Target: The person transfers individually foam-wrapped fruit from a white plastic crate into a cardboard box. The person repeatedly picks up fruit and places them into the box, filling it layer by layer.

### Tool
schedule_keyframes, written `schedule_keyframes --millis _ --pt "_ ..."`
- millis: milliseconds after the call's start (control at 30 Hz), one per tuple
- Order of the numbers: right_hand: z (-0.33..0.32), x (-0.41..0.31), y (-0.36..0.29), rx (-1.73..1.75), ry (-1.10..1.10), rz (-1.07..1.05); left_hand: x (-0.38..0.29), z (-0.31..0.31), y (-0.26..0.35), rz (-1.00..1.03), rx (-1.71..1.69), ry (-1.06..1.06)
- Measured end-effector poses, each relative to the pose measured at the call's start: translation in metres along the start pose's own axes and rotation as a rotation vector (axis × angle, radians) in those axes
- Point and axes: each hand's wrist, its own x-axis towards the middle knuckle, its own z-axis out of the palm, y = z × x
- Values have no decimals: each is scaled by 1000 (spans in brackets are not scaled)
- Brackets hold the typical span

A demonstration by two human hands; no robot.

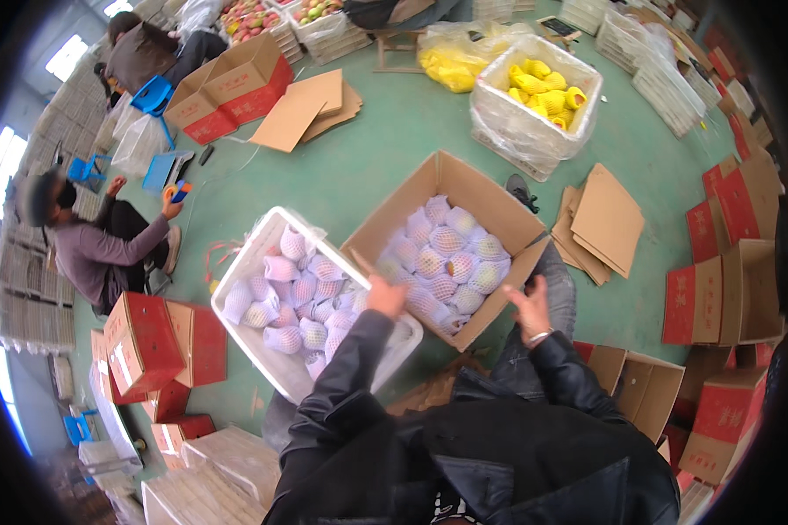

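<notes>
An open cardboard carton (499, 220) lies before me, with many pieces of fruit in pale purple foam nets (446, 240) inside. At its left stands a white foam crate (253, 226) holding more netted fruit (283, 340). My left hand (387, 296) is at the carton's near left side, by the crate's rim; whether its fingers grip the carton edge is not clear. My right hand (530, 307) is spread beside the carton's right near wall, thumb near the edge, with nothing seen in it. The flaps and outer near side are partly hidden.
Flat cardboard sheets (607, 223) lie on the floor at right. Beyond the carton stands a plastic-lined crate (538, 141) of yellow-netted fruit. Red-and-brown cartons (693, 298) line the right side, and others (144, 344) are stacked at left. A seated person (95, 252) holds a tape dispenser.
</notes>
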Motion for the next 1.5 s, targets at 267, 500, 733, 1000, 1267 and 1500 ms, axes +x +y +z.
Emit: schedule_keyframes --millis 267,500,733,1000,1267,1500 --pt "74 47 29 231 -235 368 58 -49 25 -133 -24 -123" --pt "69 139 -51 -43 -619 187 99 -35 53 -59 -115 100" --pt "-59 298 -44 -966 325 -248 89 -3 71 -70 -38 261" --pt "-137 398 84 -1785 589 -202 91 4 83 -61 34 301" --pt "-195 379 23 -1680 333 -469 93 -2 68 -61 43 296" --pt "-218 246 -135 -1290 771 -800 84 -13 49 -61 -97 253"
